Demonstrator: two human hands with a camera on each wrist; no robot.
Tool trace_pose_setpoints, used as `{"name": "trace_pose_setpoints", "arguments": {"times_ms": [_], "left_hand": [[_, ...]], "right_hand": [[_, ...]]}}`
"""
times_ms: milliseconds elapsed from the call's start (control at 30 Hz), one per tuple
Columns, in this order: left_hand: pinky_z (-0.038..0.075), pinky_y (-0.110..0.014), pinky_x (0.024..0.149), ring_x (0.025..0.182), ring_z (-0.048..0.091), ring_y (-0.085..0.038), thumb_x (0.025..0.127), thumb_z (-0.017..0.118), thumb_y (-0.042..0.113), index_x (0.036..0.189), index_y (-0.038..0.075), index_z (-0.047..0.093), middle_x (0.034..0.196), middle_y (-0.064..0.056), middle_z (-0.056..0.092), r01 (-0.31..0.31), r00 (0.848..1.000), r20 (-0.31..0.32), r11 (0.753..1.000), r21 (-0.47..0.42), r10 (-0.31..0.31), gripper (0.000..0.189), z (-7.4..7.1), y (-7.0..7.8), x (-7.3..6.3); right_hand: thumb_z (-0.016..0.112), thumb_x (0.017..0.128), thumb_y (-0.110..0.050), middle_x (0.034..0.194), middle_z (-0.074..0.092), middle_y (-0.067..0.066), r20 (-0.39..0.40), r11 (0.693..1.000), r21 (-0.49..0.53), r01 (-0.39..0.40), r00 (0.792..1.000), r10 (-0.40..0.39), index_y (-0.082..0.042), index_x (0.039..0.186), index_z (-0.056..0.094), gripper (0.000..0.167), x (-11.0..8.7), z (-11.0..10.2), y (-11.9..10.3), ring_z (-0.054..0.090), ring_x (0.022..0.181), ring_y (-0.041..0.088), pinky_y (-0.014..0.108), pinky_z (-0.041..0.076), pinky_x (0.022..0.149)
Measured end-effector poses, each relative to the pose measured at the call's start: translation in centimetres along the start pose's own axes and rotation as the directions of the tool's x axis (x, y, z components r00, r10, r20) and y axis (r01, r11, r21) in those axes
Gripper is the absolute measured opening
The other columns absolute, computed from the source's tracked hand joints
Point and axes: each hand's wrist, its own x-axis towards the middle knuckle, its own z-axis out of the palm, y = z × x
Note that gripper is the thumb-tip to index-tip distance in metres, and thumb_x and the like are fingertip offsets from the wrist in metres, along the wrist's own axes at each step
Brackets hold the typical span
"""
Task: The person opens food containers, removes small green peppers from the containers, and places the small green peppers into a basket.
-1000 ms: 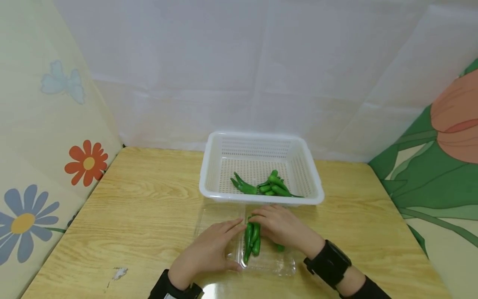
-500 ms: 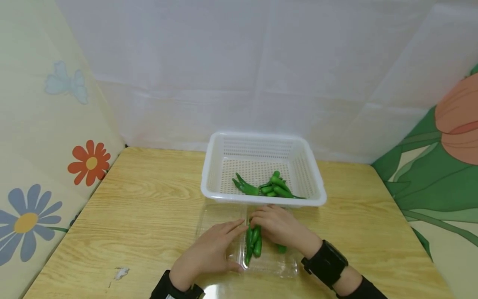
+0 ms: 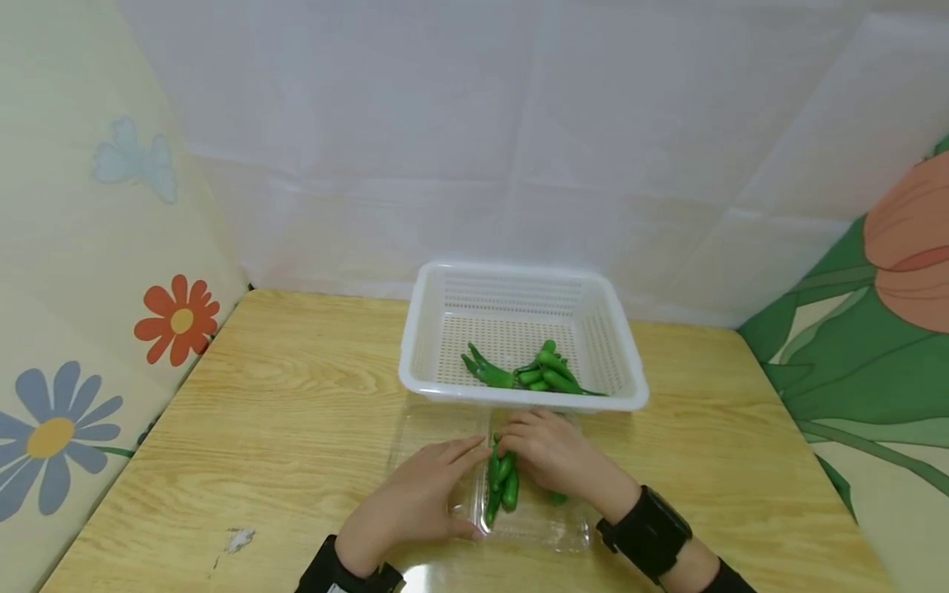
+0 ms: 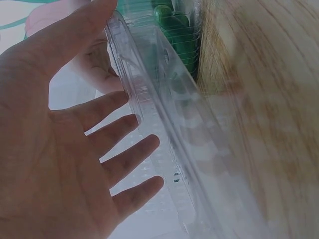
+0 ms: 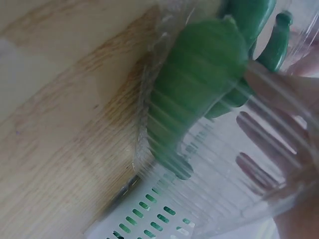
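Evidently both hands are at work over a clear plastic container, which lies open on the wooden table with its two halves side by side. Several green peppers lie together in the right half, alongside the ridge between the halves. The left hand has its fingers straight and spread, the thumb apart from them, and touches the container near that ridge. The right hand bends over the far ends of the peppers, its fingertips at them; whether it pinches one cannot be told. A plump pepper shows through the clear wall in the right wrist view. Just behind the container stands a white basket, with more peppers heaped toward its near side. A black wristband circles the right wrist. White cloth hangs behind the table.
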Motion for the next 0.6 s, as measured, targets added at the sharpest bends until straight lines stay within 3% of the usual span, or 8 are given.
{"name": "trace_pose_setpoints", "arguments": {"times_ms": [233, 600], "left_hand": [[0.034, -0.046, 0.114, 0.139, 0.04, -0.026, 0.073, 0.082, 0.053, 0.151, 0.015, 0.041, 0.157, -0.005, 0.037, 0.002, 1.0, 0.005, 1.0, -0.003, -0.002, 0.096, -0.06, 0.09, 0.05], [0.034, -0.046, 0.114, 0.139, 0.04, -0.024, 0.073, 0.082, 0.053, 0.151, 0.015, 0.041, 0.157, -0.004, 0.037, 0.009, 1.0, 0.008, 1.0, 0.0, -0.009, 0.097, 0.04, 0.05, 0.11]], "right_hand": [[0.081, 0.075, -0.001, 0.107, 0.072, 0.003, -0.015, 1.0, -0.007, 0.01, 1.0, -0.01, -0.015, 0.095, 0.073, 0.026, -0.53, -0.14, -0.28, 0.064, 0.104, 0.021, 0.04, 0.051, 0.097], [0.082, 0.07, 0.001, 0.104, 0.071, 0.002, -0.104, 0.998, -0.023, 0.055, 0.993, -0.057, -0.013, 0.094, 0.072, 0.029, -1.02, -0.29, -0.35, 0.065, 0.1, 0.02, 0.04, 0.053, 0.092]]}}
